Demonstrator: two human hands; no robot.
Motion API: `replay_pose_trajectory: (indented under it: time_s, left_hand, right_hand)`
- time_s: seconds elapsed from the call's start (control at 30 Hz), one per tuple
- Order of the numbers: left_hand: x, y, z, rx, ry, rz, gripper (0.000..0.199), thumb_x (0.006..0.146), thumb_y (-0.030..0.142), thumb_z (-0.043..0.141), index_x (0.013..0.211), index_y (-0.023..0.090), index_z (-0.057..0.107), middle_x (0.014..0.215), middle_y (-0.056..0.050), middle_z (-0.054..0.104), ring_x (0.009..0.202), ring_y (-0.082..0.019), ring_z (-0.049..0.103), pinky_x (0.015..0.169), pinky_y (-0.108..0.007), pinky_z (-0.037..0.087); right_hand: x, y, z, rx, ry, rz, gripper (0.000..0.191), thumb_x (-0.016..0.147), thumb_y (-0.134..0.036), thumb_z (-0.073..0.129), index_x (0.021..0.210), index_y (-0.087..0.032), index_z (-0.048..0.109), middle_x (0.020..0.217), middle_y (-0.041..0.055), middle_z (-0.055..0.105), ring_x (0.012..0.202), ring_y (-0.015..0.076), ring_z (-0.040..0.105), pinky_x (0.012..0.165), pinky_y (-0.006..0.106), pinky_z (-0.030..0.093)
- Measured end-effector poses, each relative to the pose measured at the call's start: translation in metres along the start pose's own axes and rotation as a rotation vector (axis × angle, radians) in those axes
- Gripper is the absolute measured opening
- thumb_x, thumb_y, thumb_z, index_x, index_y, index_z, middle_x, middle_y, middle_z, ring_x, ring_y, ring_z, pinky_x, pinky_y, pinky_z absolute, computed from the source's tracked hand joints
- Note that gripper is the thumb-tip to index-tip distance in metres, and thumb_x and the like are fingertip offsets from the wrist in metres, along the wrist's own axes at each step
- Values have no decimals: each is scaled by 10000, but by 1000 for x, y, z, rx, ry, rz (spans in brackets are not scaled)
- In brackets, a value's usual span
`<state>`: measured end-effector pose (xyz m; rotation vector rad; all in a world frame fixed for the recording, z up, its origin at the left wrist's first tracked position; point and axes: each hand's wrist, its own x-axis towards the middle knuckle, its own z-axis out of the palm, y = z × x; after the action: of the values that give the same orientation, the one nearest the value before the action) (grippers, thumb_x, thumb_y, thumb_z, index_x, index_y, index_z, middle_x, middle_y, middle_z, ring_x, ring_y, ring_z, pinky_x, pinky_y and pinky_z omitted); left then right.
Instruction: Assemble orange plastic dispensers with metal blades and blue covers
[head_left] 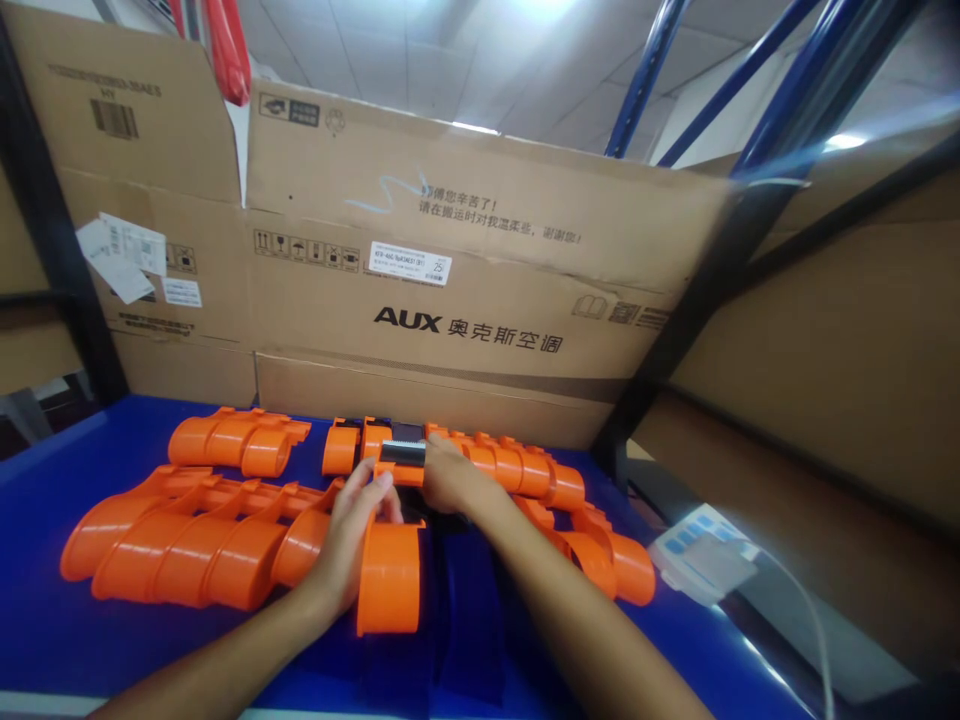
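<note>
Near the middle of the table, my left hand (349,540) is closed around an orange plastic tape dispenser (401,472), thumb on its front edge. The dispenser's upper end carries a black strip (403,453) with a pale toothed edge. A wide curved orange band (389,580) shows just below; whether it is joined to the held end is hidden by my fingers. My right hand (448,476) grips the right end of the toothed part, its fingertips mostly out of sight. Behind both hands stand orange dispensers with black fittings (342,446).
Rows of orange curved pieces lie left (184,550), back left (229,440), back right (517,468) and right (615,560) on the blue table (45,500). Cardboard (465,270) walls the back. A white device with a cable (705,550) is at right, beside a dark post (667,330).
</note>
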<state>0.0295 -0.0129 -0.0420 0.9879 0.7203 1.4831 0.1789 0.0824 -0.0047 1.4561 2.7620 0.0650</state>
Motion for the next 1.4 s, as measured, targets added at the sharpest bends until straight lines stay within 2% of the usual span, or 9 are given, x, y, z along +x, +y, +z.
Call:
replay_pose_trajectory:
  time_s: [0.23, 0.37, 0.57, 0.73, 0.93, 1.07, 1.17, 1.27, 1.4]
  left_hand:
    - [1, -1, -1, 28, 30, -5, 349, 871, 512, 678, 771, 203, 553, 642, 27, 599, 580, -117, 512, 610, -224, 430]
    - [1, 0, -1, -5, 37, -33, 358, 847, 526, 704, 784, 204, 561, 654, 27, 606, 553, -113, 509, 568, -222, 419]
    - [-1, 0, -1, -58, 60, -76, 365, 818, 522, 736, 799, 203, 558, 664, 28, 608, 547, -107, 512, 570, -224, 431]
    - [1, -3, 0, -74, 109, -72, 324, 777, 447, 775, 864, 197, 588, 706, 18, 639, 618, -116, 561, 624, -224, 462]
    - [1, -5, 2, -104, 86, -118, 389, 712, 351, 813, 1007, 208, 604, 747, 28, 662, 566, -102, 561, 583, -219, 458]
    - [2, -5, 2, -25, 82, -104, 394, 718, 383, 815, 1001, 206, 606, 737, 24, 664, 538, -112, 583, 537, -219, 456]
    - [3, -4, 2, 24, 62, -85, 363, 746, 409, 802, 977, 201, 616, 740, 17, 667, 524, -112, 595, 527, -217, 458]
    - [4, -4, 2, 67, 41, -58, 343, 763, 433, 791, 954, 200, 628, 752, 11, 668, 516, -114, 601, 513, -220, 457]
    - [5, -6, 0, 129, 26, -26, 348, 794, 461, 768, 989, 204, 637, 768, 7, 673, 525, -124, 620, 531, -235, 480]
  right_hand:
    - [-15, 13, -14, -18, 73, -57, 269, 844, -66, 620, 998, -222, 776, 1120, 122, 672, 1073, 282, 570, 937, 364, 425]
    - [-29, 21, -32, 69, 226, -91, 188, 824, -80, 649, 881, -232, 744, 968, 90, 694, 972, 269, 593, 865, 346, 436]
    - [-49, 31, -48, 496, 409, -25, 158, 888, -163, 576, 971, -222, 697, 735, -8, 705, 662, 164, 621, 653, 267, 446]
    - [-61, 26, -36, 878, 557, -95, 101, 878, -244, 648, 970, -202, 661, 873, 20, 732, 757, 169, 695, 672, 269, 538]
    - [-65, 16, -8, 1073, 662, -17, 250, 925, -449, 678, 882, -207, 632, 767, 7, 652, 567, 134, 613, 505, 245, 516]
    - [-66, 9, 5, 1200, 699, -8, 252, 915, -421, 688, 1014, -240, 544, 822, -16, 633, 514, 108, 589, 481, 231, 508]
    - [-67, 5, 7, 1185, 756, -16, 248, 921, -376, 676, 1088, -249, 545, 838, -4, 645, 594, 128, 619, 540, 241, 541]
    - [-68, 3, 8, 1057, 817, -10, 170, 932, -360, 664, 1036, -227, 641, 888, 44, 673, 747, 177, 665, 646, 287, 592]
    - [-70, -2, 11, 1037, 795, -27, 184, 963, -387, 643, 1062, -244, 702, 1007, 81, 678, 751, 193, 683, 628, 330, 632]
